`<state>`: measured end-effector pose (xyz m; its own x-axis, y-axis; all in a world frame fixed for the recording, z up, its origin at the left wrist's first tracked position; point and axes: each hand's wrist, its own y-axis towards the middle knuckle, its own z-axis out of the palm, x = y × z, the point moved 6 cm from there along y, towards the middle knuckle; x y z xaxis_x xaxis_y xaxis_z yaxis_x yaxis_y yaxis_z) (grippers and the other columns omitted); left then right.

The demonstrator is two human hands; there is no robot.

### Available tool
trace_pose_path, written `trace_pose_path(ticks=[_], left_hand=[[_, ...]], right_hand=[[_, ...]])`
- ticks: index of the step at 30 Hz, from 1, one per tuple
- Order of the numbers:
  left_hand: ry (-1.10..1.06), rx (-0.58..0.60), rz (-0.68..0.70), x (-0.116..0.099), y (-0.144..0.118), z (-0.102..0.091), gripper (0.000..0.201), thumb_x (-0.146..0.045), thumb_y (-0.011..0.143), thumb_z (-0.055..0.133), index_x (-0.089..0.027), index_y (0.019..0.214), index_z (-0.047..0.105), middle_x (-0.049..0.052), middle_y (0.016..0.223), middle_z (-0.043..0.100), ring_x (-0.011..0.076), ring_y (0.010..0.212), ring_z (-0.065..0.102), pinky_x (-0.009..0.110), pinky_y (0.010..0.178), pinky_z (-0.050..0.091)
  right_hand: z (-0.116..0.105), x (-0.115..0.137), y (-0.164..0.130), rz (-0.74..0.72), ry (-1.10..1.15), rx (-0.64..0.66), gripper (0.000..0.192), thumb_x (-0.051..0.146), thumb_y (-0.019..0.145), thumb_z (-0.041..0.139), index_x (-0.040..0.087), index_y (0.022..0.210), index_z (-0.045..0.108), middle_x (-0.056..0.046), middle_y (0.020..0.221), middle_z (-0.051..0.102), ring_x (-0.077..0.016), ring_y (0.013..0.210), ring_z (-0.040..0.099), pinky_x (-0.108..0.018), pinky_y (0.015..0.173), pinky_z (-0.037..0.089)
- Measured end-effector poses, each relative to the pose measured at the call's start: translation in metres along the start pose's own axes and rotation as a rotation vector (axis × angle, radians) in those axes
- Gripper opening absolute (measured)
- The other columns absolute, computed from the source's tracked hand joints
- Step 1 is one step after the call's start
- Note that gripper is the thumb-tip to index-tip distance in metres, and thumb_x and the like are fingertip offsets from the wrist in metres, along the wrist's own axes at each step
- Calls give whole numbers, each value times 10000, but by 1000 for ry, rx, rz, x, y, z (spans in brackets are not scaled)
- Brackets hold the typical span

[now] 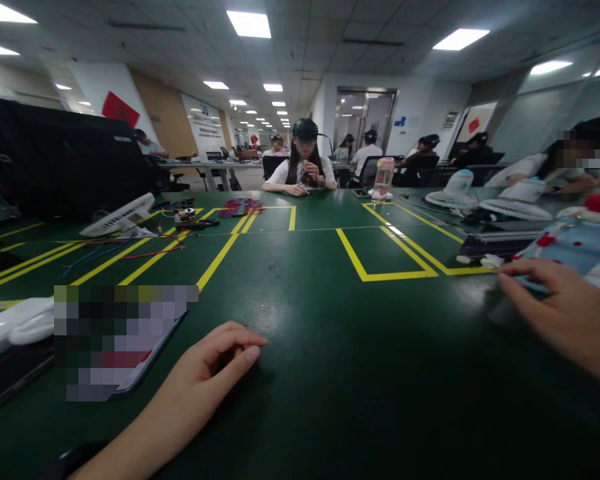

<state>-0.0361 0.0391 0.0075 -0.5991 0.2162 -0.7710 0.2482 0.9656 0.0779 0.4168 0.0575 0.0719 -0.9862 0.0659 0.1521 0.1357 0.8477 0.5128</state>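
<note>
My left hand (215,367) rests on the green table (300,320), loosely curled, with a gap between thumb and forefinger and nothing seen in it. To its left lies a flat, dark-edged thing (153,357), mostly blurred out. My right hand (560,300) is above the table's right side, thumb and forefinger stretched to the left and holding nothing visible. Just behind it stands a light blue thing (575,240) with a red top; whether the fingers touch it I cannot tell.
Yellow tape (400,275) marks the tabletop. A white fan (123,215), a wire bundle (240,207) and loose wires (155,253) lie at left. More fans (453,193) and dark metal rails (500,241) are at right. Across the table sit a person (300,170) and a bottle (383,179).
</note>
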Motion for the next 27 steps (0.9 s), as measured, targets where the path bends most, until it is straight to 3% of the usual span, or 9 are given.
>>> trace_pose_path(ticks=[3, 6, 12, 19, 27], left_hand=[[2, -10, -7, 0, -1, -2, 192, -360, 901, 502, -258, 967, 650, 11, 963, 602, 196, 887, 585, 295, 757, 455], [-7, -7, -21, 1, -1, -3, 191, -371, 896, 510, -265, 961, 655, 11, 969, 608, 198, 888, 592, 292, 759, 463], [-55, -77, -21, 4, -2, -5, 187, -387, 860, 543, -269, 915, 678, 12, 951, 627, 209, 894, 598, 277, 739, 475], [-54, -68, -17, 4, -2, -6, 189, -383, 867, 538, -263, 916, 675, 18, 955, 621, 209, 894, 599, 278, 745, 477], [-19, -26, -1, 1, -2, -5, 191, -366, 889, 512, -262, 925, 669, 13, 952, 625, 202, 899, 606, 285, 766, 473]], right_hand=[[5, -38, -2, 187, -51, 178, 339, 458, 837, 449, 195, 982, 607, -104, 1001, 631, -186, 860, 583, -324, 733, 415], [9, -45, -7, 284, -4, 277, 409, 525, 833, 419, 213, 1003, 621, -98, 973, 646, -165, 759, 594, -324, 689, 418], [4, -53, -10, 344, -2, 180, 478, 608, 807, 414, 231, 1013, 624, -95, 911, 658, -159, 695, 594, -324, 641, 413], [8, -67, -14, 428, 9, 265, 489, 657, 756, 458, 265, 991, 632, -80, 885, 663, -142, 647, 584, -320, 615, 426], [9, -77, -8, 360, 100, 233, 429, 583, 750, 539, 283, 1031, 662, -83, 959, 674, -147, 672, 615, -314, 612, 444]])
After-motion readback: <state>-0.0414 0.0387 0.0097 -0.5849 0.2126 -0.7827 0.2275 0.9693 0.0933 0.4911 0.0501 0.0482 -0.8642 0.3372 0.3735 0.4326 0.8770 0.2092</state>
